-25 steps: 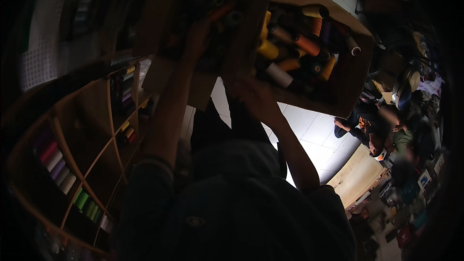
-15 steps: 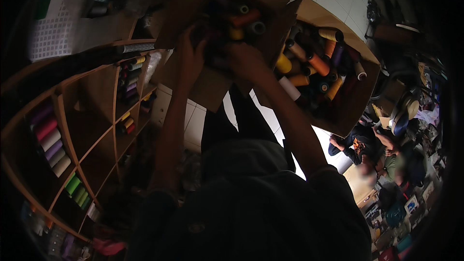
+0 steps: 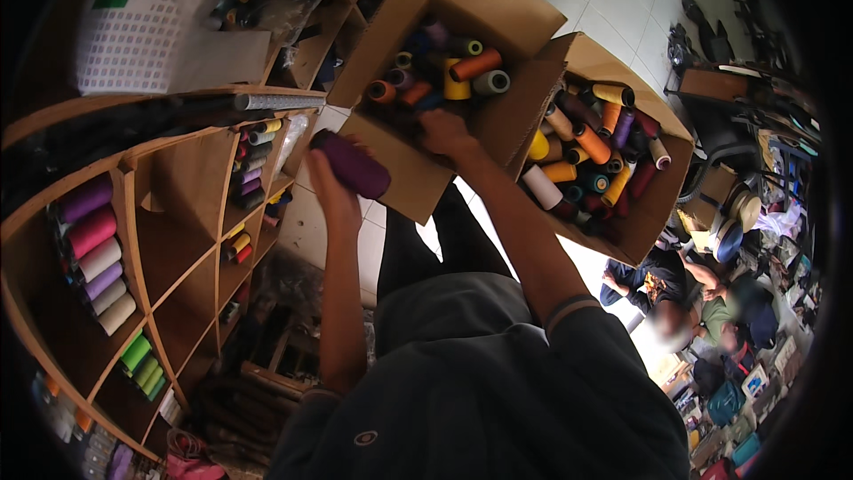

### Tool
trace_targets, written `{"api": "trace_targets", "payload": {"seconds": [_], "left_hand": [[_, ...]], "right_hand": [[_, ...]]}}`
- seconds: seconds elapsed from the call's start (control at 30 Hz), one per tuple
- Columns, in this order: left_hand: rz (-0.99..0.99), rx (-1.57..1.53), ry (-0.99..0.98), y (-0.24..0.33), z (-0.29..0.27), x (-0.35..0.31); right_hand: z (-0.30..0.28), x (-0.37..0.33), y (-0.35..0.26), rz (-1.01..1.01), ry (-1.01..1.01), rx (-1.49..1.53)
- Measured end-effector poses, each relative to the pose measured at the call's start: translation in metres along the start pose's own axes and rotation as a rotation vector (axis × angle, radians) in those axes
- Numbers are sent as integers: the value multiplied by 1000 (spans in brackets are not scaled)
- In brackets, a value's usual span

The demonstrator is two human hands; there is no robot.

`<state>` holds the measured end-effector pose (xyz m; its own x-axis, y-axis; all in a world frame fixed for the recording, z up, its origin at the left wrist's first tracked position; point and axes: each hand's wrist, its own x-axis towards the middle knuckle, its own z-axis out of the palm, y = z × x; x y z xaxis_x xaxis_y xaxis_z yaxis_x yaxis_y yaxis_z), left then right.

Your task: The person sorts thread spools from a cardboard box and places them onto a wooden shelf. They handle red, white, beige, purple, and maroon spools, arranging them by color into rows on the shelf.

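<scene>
My left hand [image 3: 333, 185] is closed around a large purple thread spool [image 3: 354, 165], held tilted beside the near flap of an open cardboard box [image 3: 410, 180]. Inside that box lie several spools, among them an orange spool [image 3: 475, 65], a yellow spool [image 3: 457, 80] and a grey-green spool [image 3: 491, 82]. My right hand [image 3: 447, 133] reaches over the box's near edge with its fingers curled down into the shadowed inside. Whatever those fingers grip is hidden.
A second cardboard box [image 3: 662, 196] full of mixed spools stands to the right. On the left is a wooden cubby shelf [image 3: 133, 213] with spools in some compartments. A seated person [image 3: 653, 276] and another beside them are at the lower right, among clutter.
My left hand has come out of the box with the purple spool and moved to its left side. My right hand stays at the box. The picture has grown brighter.
</scene>
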<state>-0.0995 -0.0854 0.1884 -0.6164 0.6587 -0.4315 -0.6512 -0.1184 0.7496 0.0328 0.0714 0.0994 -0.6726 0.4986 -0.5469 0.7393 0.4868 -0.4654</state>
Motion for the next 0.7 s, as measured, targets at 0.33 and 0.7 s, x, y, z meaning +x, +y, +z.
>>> {"api": "trace_targets", "payload": {"seconds": [0.33,0.7], "left_hand": [[-379,222,-324,6,20,39],[-473,63,-691,40,-39,25]], "right_hand": [[-84,-45,-50,-47,226,873],[-62,-25,-55,69,178,900]]}}
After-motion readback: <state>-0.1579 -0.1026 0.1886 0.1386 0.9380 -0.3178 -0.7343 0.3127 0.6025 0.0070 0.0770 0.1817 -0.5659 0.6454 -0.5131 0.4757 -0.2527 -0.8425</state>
